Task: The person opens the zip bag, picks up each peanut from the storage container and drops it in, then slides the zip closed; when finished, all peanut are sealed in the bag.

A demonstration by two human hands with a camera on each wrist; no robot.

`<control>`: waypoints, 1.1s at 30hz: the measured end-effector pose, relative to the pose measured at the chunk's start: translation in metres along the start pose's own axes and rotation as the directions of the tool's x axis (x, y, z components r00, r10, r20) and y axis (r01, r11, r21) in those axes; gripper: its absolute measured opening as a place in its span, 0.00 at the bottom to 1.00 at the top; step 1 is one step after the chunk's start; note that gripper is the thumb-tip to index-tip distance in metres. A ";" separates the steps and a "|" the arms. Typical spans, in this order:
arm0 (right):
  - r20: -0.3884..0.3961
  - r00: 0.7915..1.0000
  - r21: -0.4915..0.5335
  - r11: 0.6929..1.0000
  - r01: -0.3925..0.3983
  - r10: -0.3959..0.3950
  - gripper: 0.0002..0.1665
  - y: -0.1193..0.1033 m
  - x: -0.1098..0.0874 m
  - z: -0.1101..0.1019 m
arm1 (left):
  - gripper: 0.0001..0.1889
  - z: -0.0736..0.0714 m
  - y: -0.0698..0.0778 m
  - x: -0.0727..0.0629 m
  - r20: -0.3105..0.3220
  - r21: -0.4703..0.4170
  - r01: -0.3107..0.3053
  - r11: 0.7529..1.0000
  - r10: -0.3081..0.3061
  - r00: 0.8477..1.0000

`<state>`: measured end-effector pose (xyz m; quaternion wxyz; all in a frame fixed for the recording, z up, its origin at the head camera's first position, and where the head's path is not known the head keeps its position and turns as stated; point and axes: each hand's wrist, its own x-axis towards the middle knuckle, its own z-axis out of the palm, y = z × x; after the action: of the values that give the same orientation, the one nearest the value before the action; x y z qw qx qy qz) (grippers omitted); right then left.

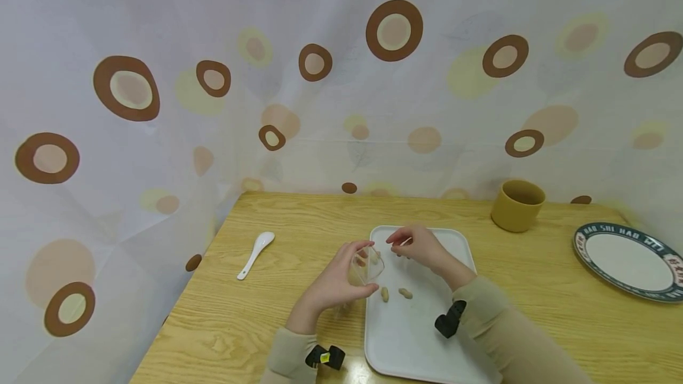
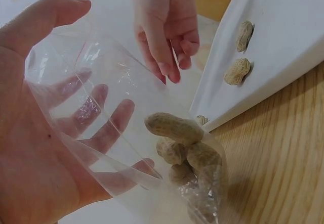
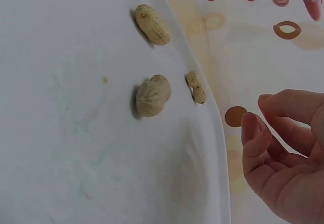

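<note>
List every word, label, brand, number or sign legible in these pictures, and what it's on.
"SHI HAO": rim of the plate, head view.
Also on that rim: a word before it ending in "AO", first letter unclear; further lettering and Chinese characters, too small and blurred to read surely.
No lettering shows on the clear bag, tray, mug or spoon.
</note>
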<state>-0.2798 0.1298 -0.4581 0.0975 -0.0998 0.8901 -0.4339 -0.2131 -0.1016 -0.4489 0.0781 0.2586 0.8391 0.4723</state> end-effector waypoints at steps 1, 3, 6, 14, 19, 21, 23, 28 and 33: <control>0.002 1.000 -0.001 1.000 -0.005 0.005 0.12 0.001 0.002 0.002 | 0.41 0.000 0.000 0.000 0.001 -0.001 -0.002 1.000 0.002 1.000; 0.006 1.000 -0.003 1.000 -0.010 0.010 0.12 0.004 0.005 0.006 | 0.41 0.000 -0.001 0.000 0.003 -0.004 -0.005 1.000 0.005 1.000; 0.010 1.000 -0.008 1.000 -0.017 0.017 0.11 0.007 0.008 0.010 | 0.40 0.000 -0.003 0.000 0.007 -0.013 -0.008 1.000 0.008 1.000; 0.014 1.000 -0.023 0.999 -0.021 0.022 0.11 0.014 0.014 0.019 | 0.40 0.002 -0.002 0.003 0.009 -0.026 -0.023 0.999 0.023 1.000; -0.002 1.000 -0.049 0.999 0.009 -0.009 0.10 0.015 0.017 0.027 | 0.41 0.002 -0.001 0.002 0.008 -0.021 -0.020 1.000 0.021 1.000; -0.004 1.000 -0.077 0.997 0.023 -0.024 0.10 0.014 0.018 0.030 | 0.40 0.002 -0.002 0.002 0.012 -0.026 -0.015 1.000 0.016 1.000; -0.004 0.999 -0.102 0.994 0.033 -0.034 0.10 0.013 0.019 0.032 | 0.40 0.002 -0.002 0.000 0.016 -0.031 -0.010 0.999 0.010 1.000; -0.011 0.998 -0.139 0.989 0.055 -0.057 0.09 0.012 0.021 0.035 | 0.40 0.001 -0.002 -0.001 0.014 -0.029 -0.011 1.000 0.012 1.000; -0.026 0.997 -0.177 0.982 0.065 -0.071 0.08 0.011 0.023 0.038 | 0.40 0.000 -0.002 0.000 0.009 -0.020 -0.017 1.000 0.017 1.000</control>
<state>-0.2930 0.1018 -0.4922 0.0593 -0.1314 0.9224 -0.3583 -0.2141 -0.1029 -0.4508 0.0805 0.2670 0.8318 0.4799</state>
